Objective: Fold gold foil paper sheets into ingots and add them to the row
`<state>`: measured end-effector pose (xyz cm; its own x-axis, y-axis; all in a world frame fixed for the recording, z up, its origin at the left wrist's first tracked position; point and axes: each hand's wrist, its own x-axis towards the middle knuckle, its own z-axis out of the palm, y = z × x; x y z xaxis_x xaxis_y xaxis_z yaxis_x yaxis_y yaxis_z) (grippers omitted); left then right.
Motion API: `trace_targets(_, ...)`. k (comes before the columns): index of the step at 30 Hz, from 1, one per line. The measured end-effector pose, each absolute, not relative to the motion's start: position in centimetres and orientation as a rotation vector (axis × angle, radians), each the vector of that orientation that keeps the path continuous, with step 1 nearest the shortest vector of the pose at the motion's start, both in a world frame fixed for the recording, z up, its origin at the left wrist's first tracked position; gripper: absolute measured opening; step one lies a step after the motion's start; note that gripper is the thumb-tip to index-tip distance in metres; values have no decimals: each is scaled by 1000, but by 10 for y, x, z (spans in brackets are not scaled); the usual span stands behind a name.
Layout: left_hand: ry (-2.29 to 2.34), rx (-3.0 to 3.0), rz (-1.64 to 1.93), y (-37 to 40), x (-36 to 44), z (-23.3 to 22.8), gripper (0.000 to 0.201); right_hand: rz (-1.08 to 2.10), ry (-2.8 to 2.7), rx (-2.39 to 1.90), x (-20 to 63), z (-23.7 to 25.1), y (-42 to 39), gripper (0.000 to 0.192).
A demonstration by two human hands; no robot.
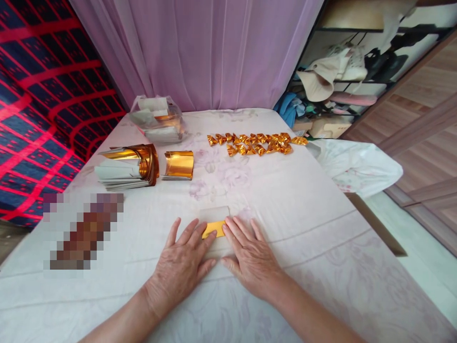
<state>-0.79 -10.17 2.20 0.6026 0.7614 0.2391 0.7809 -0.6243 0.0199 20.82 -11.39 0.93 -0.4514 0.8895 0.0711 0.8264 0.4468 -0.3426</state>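
Note:
A small sheet of paper with a gold foil face (214,228) lies flat on the white floral cloth (303,214) near me. My left hand (182,264) and my right hand (250,257) press flat on it from either side, fingers spread, fingertips touching the gold part. Neither hand grips anything. Farther back, a row of several folded gold paper pieces (257,143) lies on the cloth. At the left sit a curled stack of gold foil sheets (128,166) and a smaller curled gold sheet (179,165).
A clear plastic bag of paper sheets (159,119) stands at the back left. A purple curtain (200,47) hangs behind. Cluttered shelves (339,81) are at the right, a red-and-blue fabric (35,95) at the left. A blurred patch (84,231) covers something on the cloth.

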Motion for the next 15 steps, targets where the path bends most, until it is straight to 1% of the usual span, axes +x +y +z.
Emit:
trace_targets(6,-1291,-2743,-329,-100,-17,20,49,316,-2513,-1475,212,10,-115,63)
trace_targets(15,-929,-2908,-264,-80,-50,17,50,301,-2547,-1493,214,14,-112,60)
